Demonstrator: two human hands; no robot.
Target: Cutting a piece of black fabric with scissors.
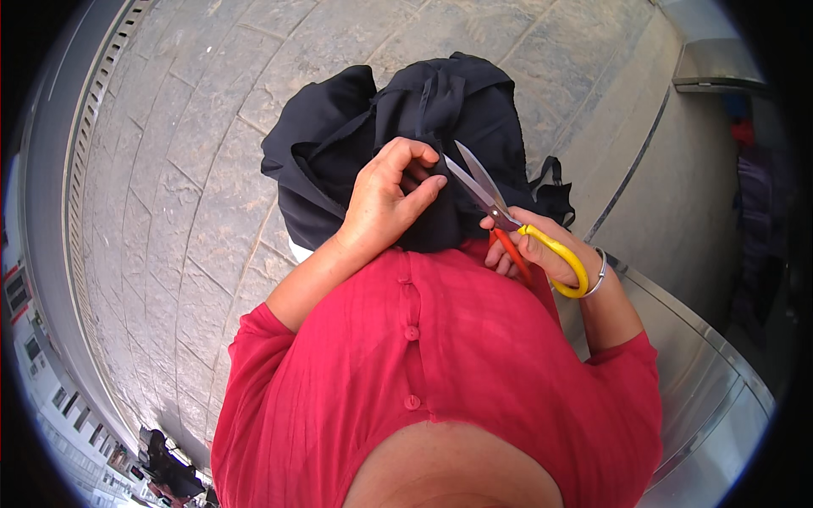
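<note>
A large bundle of black fabric point(451, 95) is spread over my lap, with a frayed raw edge along its right side. My left hand point(390, 187) pinches a piece of this fabric between thumb and forefinger. In my right hand point(540, 247) is a pair of scissors point(494, 209) with one yellow and one red handle. Their blades are parted, and the tips point up and left, close to the pinched fabric. Whether the blades touch the cloth I cannot tell. Narrow black fabric strips point(554, 190) hang at the bundle's right side, just above my right wrist.
Stone-patterned paving point(190, 165) surrounds me to the left and ahead. A shiny metal panel point(679, 330) stands close by my right elbow. Farther off are a road point(47, 140) on the left and a dark parked vehicle-like shape point(168, 467) at lower left.
</note>
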